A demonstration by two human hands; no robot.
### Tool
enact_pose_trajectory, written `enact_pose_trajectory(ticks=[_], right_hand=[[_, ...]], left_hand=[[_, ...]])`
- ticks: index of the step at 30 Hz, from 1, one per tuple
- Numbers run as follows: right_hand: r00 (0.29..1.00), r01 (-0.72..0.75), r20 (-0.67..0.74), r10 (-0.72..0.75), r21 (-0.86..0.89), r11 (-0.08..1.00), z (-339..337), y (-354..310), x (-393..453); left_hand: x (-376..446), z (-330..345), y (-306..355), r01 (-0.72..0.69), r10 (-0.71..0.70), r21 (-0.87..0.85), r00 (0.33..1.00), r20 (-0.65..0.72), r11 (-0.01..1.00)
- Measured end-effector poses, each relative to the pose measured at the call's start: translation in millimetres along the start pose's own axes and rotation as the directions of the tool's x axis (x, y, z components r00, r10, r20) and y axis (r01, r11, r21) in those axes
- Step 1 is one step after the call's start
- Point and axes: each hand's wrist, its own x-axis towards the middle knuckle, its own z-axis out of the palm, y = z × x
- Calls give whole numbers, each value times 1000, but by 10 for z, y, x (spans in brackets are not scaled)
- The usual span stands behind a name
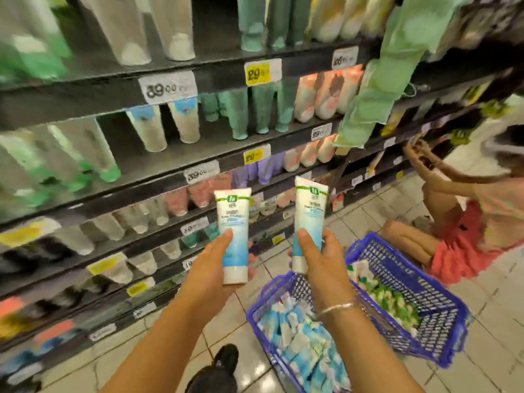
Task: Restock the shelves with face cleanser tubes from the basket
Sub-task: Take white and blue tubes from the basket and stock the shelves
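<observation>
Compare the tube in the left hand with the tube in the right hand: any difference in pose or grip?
The left-hand tube sits lower in the picture; the right-hand tube is held higher. The left hand cradles its tube from below with the thumb across the front, cap end showing in full; the right hand wraps its tube's lower half, partly covering the cap. Both are white-and-blue, upright, cap down.

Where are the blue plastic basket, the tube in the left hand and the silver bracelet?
Blue plastic mesh basket [402, 279], head view: far side wall.
White-and-blue tube in left hand [233, 222], head view: printed front.
Silver bracelet [337, 308], head view: band on wrist.

"29" on yellow price tag [262, 71], "39.00" on white price tag [168, 87], tube print unreadable
</observation>
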Motion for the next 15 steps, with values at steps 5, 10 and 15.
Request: enact_pose_trajectory(ticks=[5, 10, 15], right_hand=[[972, 107, 215, -99, -26, 994, 483, -272, -491], [897, 184, 403, -180, 28, 983, 1049, -613, -991], [797, 218, 555, -238, 104, 970, 1674, -1047, -1491]], left_hand=[[-753, -397, 418, -144, 133, -110, 986, -106, 983], [-1452, -814, 916, -378, 360, -96, 919, -159, 921], [-2159, -1293, 1551, -561, 555, -22, 824, -113, 828]])
